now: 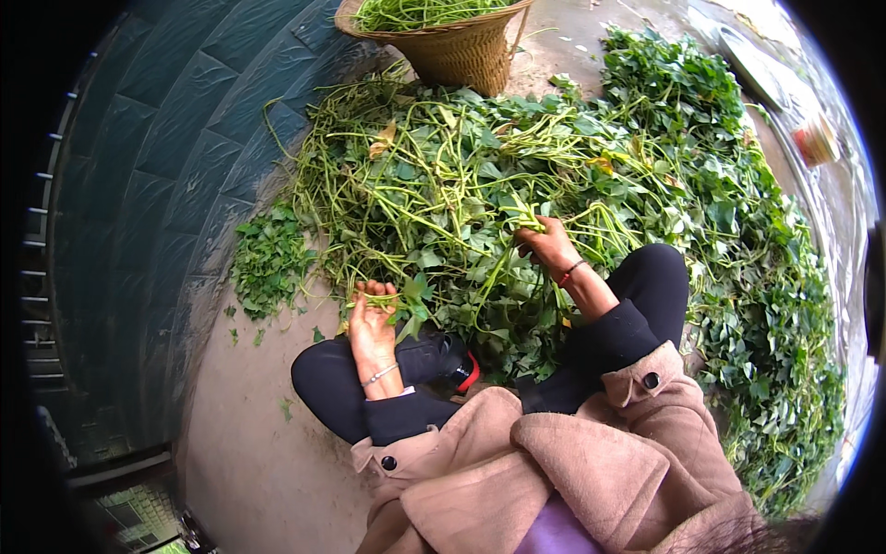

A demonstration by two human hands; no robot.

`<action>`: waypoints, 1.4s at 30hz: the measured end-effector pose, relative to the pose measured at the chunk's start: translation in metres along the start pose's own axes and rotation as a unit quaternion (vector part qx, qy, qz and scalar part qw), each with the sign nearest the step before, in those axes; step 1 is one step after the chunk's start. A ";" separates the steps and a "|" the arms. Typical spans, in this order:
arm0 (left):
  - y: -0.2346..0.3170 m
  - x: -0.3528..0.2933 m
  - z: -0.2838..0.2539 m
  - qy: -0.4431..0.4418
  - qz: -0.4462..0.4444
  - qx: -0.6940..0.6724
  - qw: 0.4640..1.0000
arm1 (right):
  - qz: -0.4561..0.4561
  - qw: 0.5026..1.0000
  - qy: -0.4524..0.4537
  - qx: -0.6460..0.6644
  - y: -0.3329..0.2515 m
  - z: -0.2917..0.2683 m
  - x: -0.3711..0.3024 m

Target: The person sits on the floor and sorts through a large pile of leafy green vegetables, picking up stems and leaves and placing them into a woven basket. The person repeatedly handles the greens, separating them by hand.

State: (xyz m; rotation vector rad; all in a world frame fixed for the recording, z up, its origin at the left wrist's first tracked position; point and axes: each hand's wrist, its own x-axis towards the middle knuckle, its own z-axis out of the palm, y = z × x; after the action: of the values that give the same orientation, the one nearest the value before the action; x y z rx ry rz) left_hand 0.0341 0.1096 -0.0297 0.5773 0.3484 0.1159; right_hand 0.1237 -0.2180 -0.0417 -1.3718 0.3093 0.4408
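Palm turned up, my left hand (371,337) is closed with its fingers curled around a few green stems; a leafy sprig (415,300) sticks out beside the fingertips. My right hand (551,247) is farther away and to the right, pinching a small bunch of pale green stems (524,214) above the heap. Under and beyond both hands spreads a large pile of leafy green vines (443,194), stems and leaves tangled together.
A woven basket (461,55) full of green stems stands at the far side. A small heap of leaves (269,263) lies on the concrete floor (249,415) at the left, near a dark sheeted wall (175,157). More vines (738,277) run down the right, with a tub (815,140) beyond.
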 end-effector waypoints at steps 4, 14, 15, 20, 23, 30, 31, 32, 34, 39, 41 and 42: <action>-0.008 0.001 0.010 -0.005 0.005 0.016 1.000 | 0.003 1.000 -0.012 0.000 -0.001 0.001 -0.001; -0.021 -0.005 0.023 -0.015 0.031 0.125 0.992 | 0.001 1.000 -0.014 -0.009 0.000 -0.002 -0.002; -0.022 -0.006 0.024 0.008 0.023 0.125 0.992 | -0.001 1.000 -0.008 -0.010 0.002 -0.003 0.000; -0.041 -0.018 0.022 0.005 -0.058 0.056 0.997 | -0.026 0.998 -0.004 -0.052 0.000 0.000 0.001; -0.041 -0.020 0.021 0.020 -0.079 0.049 0.995 | -0.034 0.997 -0.005 -0.067 0.006 0.007 0.002; 0.152 0.037 0.062 0.046 0.201 0.436 0.876 | -0.029 0.997 -0.020 -0.070 0.008 -0.018 -0.004; 0.227 0.057 0.019 0.123 0.228 0.364 0.894 | -0.023 0.998 -0.030 -0.050 0.003 -0.009 -0.006; 0.307 0.055 -0.011 0.228 0.253 0.258 0.904 | -0.009 0.998 -0.053 -0.030 -0.003 0.008 -0.006; 0.365 0.038 -0.031 0.342 0.282 0.152 0.883 | 0.006 0.998 -0.060 0.018 -0.011 0.019 -0.005; 0.091 0.019 0.070 0.013 0.127 0.306 0.944 | 0.041 0.995 -0.034 0.084 0.006 -0.003 -0.004; 0.014 0.003 0.082 -0.115 -0.003 0.419 0.901 | 0.051 0.993 -0.054 0.094 0.010 0.003 -0.006; -0.017 -0.003 0.082 -0.087 -0.064 0.450 0.886 | 0.052 0.993 -0.057 0.088 0.009 0.004 -0.008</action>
State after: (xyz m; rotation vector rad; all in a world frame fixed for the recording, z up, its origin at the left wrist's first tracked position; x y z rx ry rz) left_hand 0.0605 0.0527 0.0263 1.4747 0.2495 -0.2462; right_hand 0.1126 -0.2139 -0.0455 -1.1576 0.3187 0.5644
